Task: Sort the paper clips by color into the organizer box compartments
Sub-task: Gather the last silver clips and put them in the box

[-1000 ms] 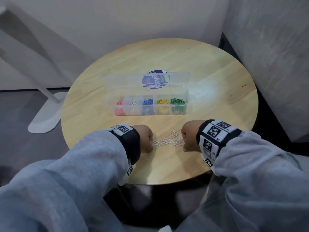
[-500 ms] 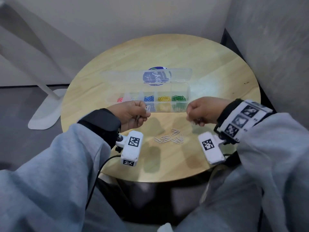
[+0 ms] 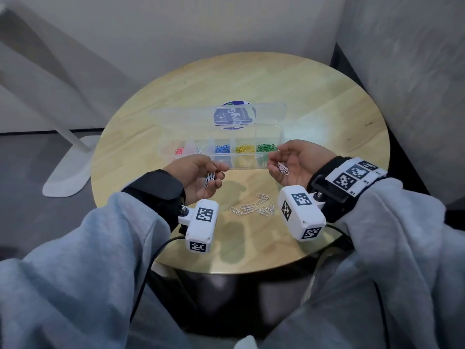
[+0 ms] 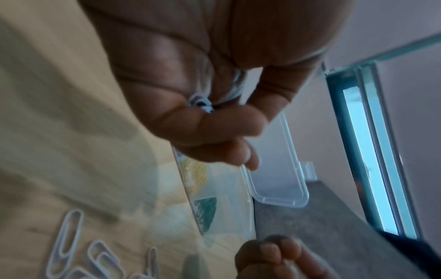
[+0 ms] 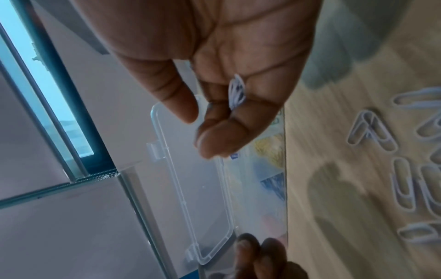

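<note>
The left hand (image 3: pixel 198 176) pinched a small bunch of white paper clips (image 3: pixel 209 178) between thumb and curled fingers, and the right hand (image 3: pixel 295 162), palm up, held another bunch of white clips (image 3: pixel 283 168) in its loosely curled fingers. Both hovered above the round bench (image 3: pixel 314 102), just in front of the open organizer box (image 3: pixel 221 157), whose compartments held red, white, blue, yellow and green clips. Between the wrists, loose white clips (image 3: pixel 254 206) lay on the bench.
</note>
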{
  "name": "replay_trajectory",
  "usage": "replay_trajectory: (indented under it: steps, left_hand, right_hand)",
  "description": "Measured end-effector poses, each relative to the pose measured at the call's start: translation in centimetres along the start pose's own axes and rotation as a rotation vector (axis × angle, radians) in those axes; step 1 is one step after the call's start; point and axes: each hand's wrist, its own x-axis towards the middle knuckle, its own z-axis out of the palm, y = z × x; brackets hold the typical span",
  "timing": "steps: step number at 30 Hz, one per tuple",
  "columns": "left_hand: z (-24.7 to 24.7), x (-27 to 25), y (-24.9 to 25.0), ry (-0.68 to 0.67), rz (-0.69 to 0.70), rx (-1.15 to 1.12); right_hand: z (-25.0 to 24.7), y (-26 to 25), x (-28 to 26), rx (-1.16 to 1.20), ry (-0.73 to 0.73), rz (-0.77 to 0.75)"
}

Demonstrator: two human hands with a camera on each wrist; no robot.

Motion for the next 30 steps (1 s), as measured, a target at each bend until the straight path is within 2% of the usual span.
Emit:
replay_trajectory:
  steps: [2, 4, 6, 8, 9, 13, 15, 17, 19, 21, 22, 23, 24, 27, 30]
  left_hand:
    - [0.6, 0.2, 0.1, 0.041, 0.008, 0.169]
    - [1.4, 0.4, 0.3, 0.126, 0.011, 0.429]
    - [1.9, 0.4, 0.1, 0.223, 0.042, 0.852]
    - [2.1, 0.8, -0.4, 0.238, 0.171, 1.295]
    - [2.3, 0.9, -0.9, 0.225, 0.218, 1.433]
    - [2.9, 1.9, -3.1, 0.116, 0.206, 1.668]
    - [2.9, 2.3, -3.6, 0.097, 0.206, 1.689]
    - [2.8, 2.6, -3.7, 0.086, 0.212, 1.68]
    - [2.8, 2.7, -3.7, 0.078, 0.205, 1.679]
    - [2.6, 2.6, -3.6, 0.077, 0.18, 1.653]
    - [2.4, 2.6, -3.6, 0.079, 0.164, 1.621]
    - [2.1, 2.6, -3.5, 0.078, 0.149, 1.567]
    - [1.7, 2.5, -3.3, 0.072, 0.129, 1.481]
    - [0.9, 2.3, -2.8, 0.03, 0.083, 1.05]
    - [0.6, 2.1, -2.8, 0.006, 0.066, 0.603]
  right_hand:
    - [0.1, 0.2, 0.2, -0.09, 0.038, -0.014]
    - [0.1, 0.2, 0.4, -0.339, 0.135, -0.002]
    - [0.2, 0.1, 0.2, -0.941, 0.264, 0.009]
    - [0.6, 0.1, -0.2, -1.539, 0.271, -0.018]
    - [0.9, 0.2, -0.4, -1.689, 0.243, -0.039]
    - [1.6, 0.7, -0.4, -1.814, 0.169, -0.083]
    - [1.5, 0.7, 0.0, -1.786, 0.13, -0.057]
    - [1.6, 0.5, 0.2, -1.623, 0.08, -0.039]
    - [1.5, 0.6, 0.8, -1.291, 0.01, -0.009]
    - [1.4, 0.6, 1.4, -0.929, 0.007, 0.026]
    - [1.4, 0.6, 1.7, -0.876, 0.02, 0.022]
    - [1.5, 0.7, 1.9, -0.917, 0.038, 0.015]
    - [1.6, 0.7, 1.9, -1.054, 0.055, -0.004]
    - [2.1, 1.3, 1.4, -1.711, 0.075, -0.064]
    - [2.1, 1.7, 1.7, -1.848, 0.081, -0.099]
